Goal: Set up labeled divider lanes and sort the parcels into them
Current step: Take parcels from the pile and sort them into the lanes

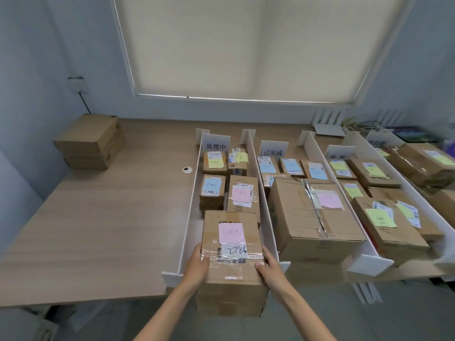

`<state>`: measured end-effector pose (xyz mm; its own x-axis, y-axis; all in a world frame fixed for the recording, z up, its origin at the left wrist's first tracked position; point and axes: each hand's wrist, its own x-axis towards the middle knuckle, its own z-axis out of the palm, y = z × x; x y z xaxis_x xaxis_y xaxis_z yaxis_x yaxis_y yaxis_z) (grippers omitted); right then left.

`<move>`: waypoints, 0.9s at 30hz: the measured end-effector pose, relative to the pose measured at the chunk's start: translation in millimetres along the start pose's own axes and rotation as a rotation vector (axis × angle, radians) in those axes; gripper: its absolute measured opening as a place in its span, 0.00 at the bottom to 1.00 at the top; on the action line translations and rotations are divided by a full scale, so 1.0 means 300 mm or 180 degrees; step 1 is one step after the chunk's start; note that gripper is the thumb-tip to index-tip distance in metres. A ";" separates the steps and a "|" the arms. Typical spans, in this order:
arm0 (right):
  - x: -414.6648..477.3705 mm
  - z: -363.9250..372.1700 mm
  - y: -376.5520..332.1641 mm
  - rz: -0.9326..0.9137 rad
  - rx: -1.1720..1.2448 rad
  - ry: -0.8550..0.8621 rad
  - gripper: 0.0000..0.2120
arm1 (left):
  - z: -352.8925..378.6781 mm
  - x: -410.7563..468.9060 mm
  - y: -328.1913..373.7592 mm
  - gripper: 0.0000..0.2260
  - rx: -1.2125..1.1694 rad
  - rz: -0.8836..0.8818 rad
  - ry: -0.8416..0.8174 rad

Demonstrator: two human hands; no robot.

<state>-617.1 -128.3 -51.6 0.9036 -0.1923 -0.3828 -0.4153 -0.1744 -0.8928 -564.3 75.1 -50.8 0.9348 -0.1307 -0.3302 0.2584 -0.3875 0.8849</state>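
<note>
I hold a brown cardboard parcel (231,254) with a pink note and a white slip reading 2786 at the near end of the leftmost lane. My left hand (197,263) grips its left side and my right hand (269,267) grips its right side, thumbs on top. White divider boards (258,168) form several lanes on the wooden table (110,217). Upright label cards (216,143) stand at the far ends. Several smaller parcels (242,193) with coloured notes lie further along this lane.
A large taped box (312,217) fills the second lane, and more parcels (389,222) sit in the lanes to the right. A stack of brown boxes (91,141) stands at the table's far left corner. A white router (328,129) rests by the window sill.
</note>
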 end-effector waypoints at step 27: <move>0.185 0.089 -0.034 -0.0415 -0.1350 0.0745 0.26 | -0.033 0.177 -0.035 0.24 0.0715 0.0559 -0.0225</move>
<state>-559.9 -111.4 -70.1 0.9233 -0.3457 -0.1674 -0.3504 -0.5794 -0.7359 -514.9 81.3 -74.3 0.9392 -0.2738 -0.2073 0.0263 -0.5445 0.8384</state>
